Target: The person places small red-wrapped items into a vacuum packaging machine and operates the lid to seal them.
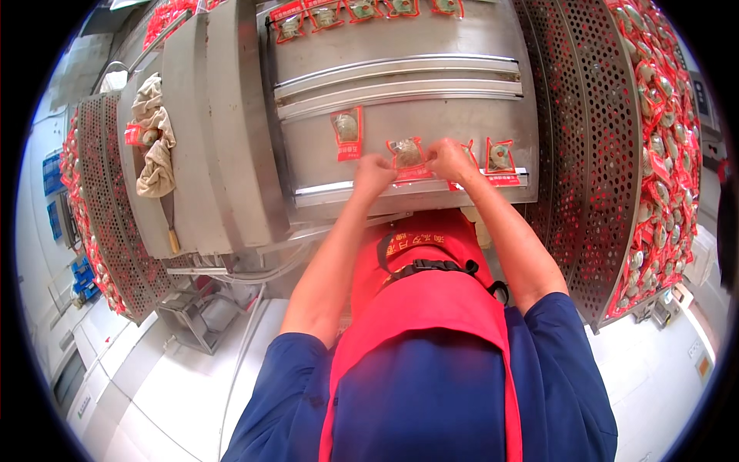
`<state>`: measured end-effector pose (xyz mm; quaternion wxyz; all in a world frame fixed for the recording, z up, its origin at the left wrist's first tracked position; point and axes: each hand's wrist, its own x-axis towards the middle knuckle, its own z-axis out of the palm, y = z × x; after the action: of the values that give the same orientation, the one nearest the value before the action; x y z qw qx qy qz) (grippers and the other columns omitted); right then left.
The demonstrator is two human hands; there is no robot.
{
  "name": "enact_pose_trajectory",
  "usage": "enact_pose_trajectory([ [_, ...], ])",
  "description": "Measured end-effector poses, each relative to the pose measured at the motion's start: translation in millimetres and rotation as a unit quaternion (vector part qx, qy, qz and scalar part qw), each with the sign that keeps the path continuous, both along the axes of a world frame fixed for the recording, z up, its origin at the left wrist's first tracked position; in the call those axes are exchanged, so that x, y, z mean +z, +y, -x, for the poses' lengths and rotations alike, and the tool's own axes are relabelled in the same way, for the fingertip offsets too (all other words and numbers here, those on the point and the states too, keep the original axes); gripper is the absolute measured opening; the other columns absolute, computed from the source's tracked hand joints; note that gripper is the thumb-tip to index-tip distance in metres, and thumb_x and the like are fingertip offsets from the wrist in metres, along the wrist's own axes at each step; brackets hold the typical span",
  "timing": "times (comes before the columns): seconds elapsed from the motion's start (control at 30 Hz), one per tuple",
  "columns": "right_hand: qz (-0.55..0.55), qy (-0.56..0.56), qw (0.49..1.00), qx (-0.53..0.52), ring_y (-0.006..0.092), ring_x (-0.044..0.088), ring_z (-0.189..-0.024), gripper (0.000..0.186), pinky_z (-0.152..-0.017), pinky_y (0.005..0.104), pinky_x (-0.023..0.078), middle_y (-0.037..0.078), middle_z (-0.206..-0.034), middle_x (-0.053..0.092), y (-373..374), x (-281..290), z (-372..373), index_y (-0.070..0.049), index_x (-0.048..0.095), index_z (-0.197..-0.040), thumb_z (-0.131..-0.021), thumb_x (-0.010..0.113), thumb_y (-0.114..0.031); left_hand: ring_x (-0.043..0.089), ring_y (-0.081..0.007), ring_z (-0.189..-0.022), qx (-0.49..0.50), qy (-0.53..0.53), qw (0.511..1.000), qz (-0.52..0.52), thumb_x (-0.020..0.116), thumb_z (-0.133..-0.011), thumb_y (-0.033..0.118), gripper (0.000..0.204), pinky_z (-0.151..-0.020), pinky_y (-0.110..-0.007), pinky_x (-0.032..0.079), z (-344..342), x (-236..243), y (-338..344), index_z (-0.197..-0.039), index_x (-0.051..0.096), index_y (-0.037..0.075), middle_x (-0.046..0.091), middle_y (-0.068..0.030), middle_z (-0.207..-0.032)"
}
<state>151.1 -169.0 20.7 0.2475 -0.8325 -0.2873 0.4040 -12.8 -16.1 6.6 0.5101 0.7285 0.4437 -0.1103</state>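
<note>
Both my hands are at one small red-edged plastic food pouch [406, 150] with a pale, roundish item inside, lying by the near sealing bar of a steel machine. My left hand [374, 174] pinches its lower left corner, and the fingers of my right hand [449, 160] are closed at its right edge. Partly behind the right hand lies a second pouch [467, 148]. Farther right, another pouch [500, 156] rests with its red end across the near bar [327, 187]. A single pouch [347, 132] lies upright on the plate to the left of my hands.
Two metal bars [400, 77] cross the steel plate [308, 150]; beyond them sits a row of pouches [363, 9]. Perforated metal crates [589, 115] full of pouches stand on both sides. A beige cloth [156, 138] and one pouch [138, 135] lie on the left steel surface.
</note>
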Motion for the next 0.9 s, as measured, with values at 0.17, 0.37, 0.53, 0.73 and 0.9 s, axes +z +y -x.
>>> enact_pose_trajectory([
  [0.17, 0.023, -0.056, 0.998, 0.007, 0.0342, 0.071, -0.081, 0.015, -0.074, 0.042, 0.056, 0.02, -0.084, 0.072, 0, 5, 3, -0.003, 0.075, -0.085, -0.074, 0.068, -0.01, 0.072, -0.0267, -0.071, -0.057, 0.056, 0.997, 0.007, 0.08, -0.066, 0.013, 0.019, -0.069, -0.039, 0.056, 0, 11, 6, -0.081, 0.076, 0.002, 0.072, -0.0177, -0.076],
  [0.37, -0.048, -0.079, 0.992, 0.085, 0.0386, 0.069, -0.08, 0.016, -0.073, 0.0469, 0.055, 0.016, -0.089, 0.071, -7, 16, 20, -0.005, 0.072, -0.089, -0.077, 0.068, -0.015, 0.069, -0.0241, -0.074, -0.164, 0.061, 0.984, -0.02, 0.079, -0.07, 0.017, 0.021, -0.069, -0.039, 0.054, 2, 4, 19, -0.084, 0.077, 0.002, 0.071, -0.0158, -0.075],
  [0.53, -0.157, -0.219, 0.941, 0.204, 0.0363, 0.066, -0.073, 0.011, -0.063, 0.0462, 0.055, 0.012, -0.098, 0.062, -27, 11, 55, -0.01, 0.065, -0.092, -0.082, 0.067, -0.015, 0.071, -0.0245, -0.067, -0.102, 0.059, 0.989, 0.094, 0.076, -0.073, 0.019, 0.023, -0.067, -0.038, 0.056, -6, 18, 21, -0.085, 0.076, -0.001, 0.072, -0.0168, -0.076],
  [0.73, -0.179, -0.263, 0.931, 0.179, 0.0352, 0.066, -0.071, 0.006, -0.059, 0.0457, 0.053, 0.015, -0.09, 0.06, -28, 22, 64, -0.006, 0.061, -0.084, -0.079, 0.061, -0.006, 0.071, -0.0243, -0.068, -0.045, 0.016, 0.996, 0.078, 0.071, -0.079, 0.019, 0.023, -0.069, -0.038, 0.056, -4, 2, 13, -0.089, 0.076, -0.001, 0.073, -0.0168, -0.077],
  [0.9, -0.133, -0.275, 0.933, 0.191, 0.036, 0.065, -0.07, 0.003, -0.059, 0.0457, 0.053, 0.016, -0.085, 0.059, -43, 29, 83, -0.004, 0.06, -0.079, -0.076, 0.06, -0.004, 0.072, -0.0328, -0.087, -0.109, -0.026, 0.994, -0.008, 0.068, -0.082, 0.023, 0.022, -0.083, -0.042, 0.055, -16, -7, -10, -0.09, 0.078, 0.005, 0.074, -0.0172, -0.089],
])
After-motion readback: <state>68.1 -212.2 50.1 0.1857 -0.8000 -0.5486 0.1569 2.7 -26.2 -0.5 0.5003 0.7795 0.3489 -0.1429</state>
